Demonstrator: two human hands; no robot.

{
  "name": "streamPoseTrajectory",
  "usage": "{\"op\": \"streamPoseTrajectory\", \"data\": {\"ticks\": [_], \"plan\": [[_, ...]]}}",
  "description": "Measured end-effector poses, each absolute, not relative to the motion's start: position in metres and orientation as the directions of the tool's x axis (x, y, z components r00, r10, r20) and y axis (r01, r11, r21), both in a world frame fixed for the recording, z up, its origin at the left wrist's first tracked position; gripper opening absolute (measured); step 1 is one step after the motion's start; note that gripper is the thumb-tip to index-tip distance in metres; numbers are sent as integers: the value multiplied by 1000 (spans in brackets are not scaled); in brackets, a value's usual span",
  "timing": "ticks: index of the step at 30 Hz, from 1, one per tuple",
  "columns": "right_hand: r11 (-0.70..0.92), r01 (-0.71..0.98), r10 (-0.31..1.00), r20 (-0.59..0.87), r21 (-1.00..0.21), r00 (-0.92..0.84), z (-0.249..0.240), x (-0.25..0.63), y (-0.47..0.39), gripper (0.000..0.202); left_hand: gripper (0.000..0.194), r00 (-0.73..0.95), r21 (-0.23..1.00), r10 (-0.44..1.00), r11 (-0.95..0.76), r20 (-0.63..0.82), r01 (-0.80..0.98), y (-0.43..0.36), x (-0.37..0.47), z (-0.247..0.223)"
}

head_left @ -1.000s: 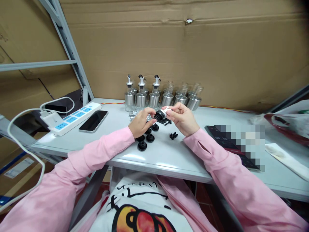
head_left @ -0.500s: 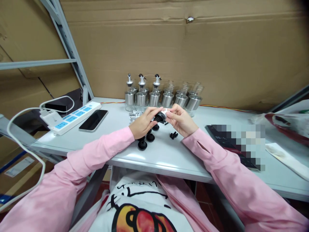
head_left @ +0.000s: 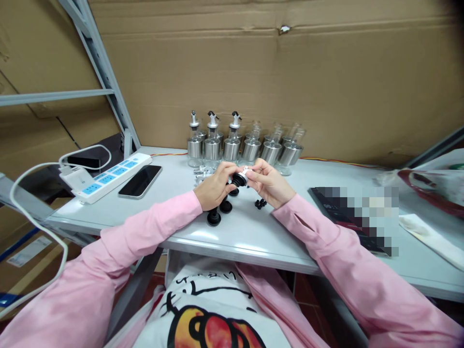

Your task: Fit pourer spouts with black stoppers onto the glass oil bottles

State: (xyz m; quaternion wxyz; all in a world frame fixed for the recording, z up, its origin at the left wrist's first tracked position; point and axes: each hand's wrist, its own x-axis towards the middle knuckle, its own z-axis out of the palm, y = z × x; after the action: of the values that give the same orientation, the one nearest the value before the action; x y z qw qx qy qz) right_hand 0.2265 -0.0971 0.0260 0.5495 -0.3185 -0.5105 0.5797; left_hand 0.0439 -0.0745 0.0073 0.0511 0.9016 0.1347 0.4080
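Between my two hands, above the table, is a bottle pourer spout (head_left: 239,179) with a ribbed black stopper and a silver top. My left hand (head_left: 216,185) is closed around its stopper end from the left. The fingers of my right hand (head_left: 268,181) pinch the silver top; whether a small part is also between them I cannot make out. Black ribbed stoppers (head_left: 213,217) lie below my left hand. A small pile of black caps (head_left: 260,203) lies under my right hand. Silver spout tops (head_left: 201,172) sit behind my left hand, partly hidden.
Glass bottles with steel sleeves (head_left: 251,151) stand in rows at the back, several fitted with pourers. On the left are a phone (head_left: 140,181) and a power strip (head_left: 116,176). A dark tablet-like device (head_left: 337,212), partly blurred out, and a white strip (head_left: 431,239) lie on the right.
The pourer has tilted slightly between my hands, and my right-hand fingers have shifted a little lower and to the left on its silver top. My left hand has barely moved.
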Motion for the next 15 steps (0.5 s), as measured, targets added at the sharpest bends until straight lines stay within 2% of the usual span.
{"op": "streamPoseTrajectory", "data": {"ticks": [9,12,15], "plan": [[132,-286,956,198,-949,-216,31,225,-100,39,35,606,181,259,-965,752,188,-77,45,6],[243,-139,943,267,-960,-198,31,227,-98,37,33,607,184,258,-966,752,183,-78,44,9],[487,116,873,476,-866,-109,29,229,-96,30,31,605,153,260,-962,752,224,-76,43,12]]}}
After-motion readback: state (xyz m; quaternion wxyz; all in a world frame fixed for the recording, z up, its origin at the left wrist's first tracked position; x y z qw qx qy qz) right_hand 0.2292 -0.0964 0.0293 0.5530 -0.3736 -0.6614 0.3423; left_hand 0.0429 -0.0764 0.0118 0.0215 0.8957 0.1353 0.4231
